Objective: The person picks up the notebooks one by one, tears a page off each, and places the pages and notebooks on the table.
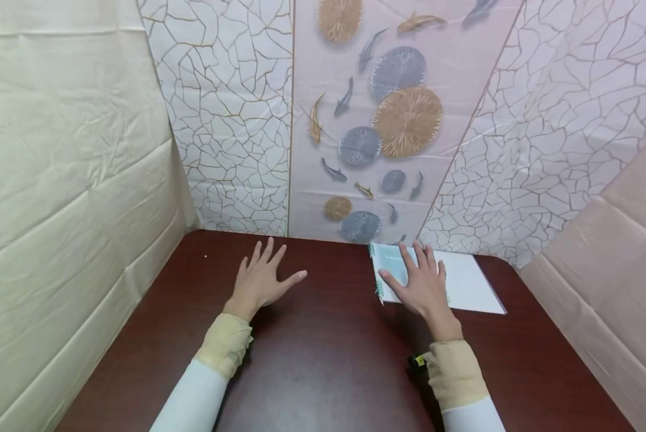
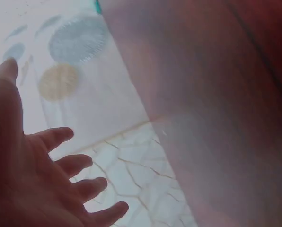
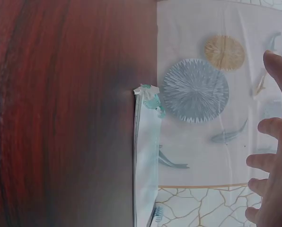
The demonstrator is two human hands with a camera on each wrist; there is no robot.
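Note:
My left hand (image 1: 259, 282) hovers over the left half of the dark table with its fingers spread and nothing in it. In the left wrist view the same hand (image 2: 41, 184) shows its palm side, thumb apart from the fingers. My right hand (image 1: 421, 284) is held with fingers spread over a white and teal spiral notebook (image 1: 471, 282), overlapping its middle in the head view. Green binding shows along the notebook's left edge. Seen from the right wrist, the notebook (image 3: 146, 151) lies flat, and the right hand (image 3: 276, 156) is apart from it.
The dark red-brown table (image 1: 312, 360) ends at a wall cloth (image 1: 236, 120) patterned with cracks, fish and round shapes. Beige cloth (image 1: 69, 210) hangs along the left, with more on the right. A tiny white speck (image 1: 206, 256) lies at the back left.

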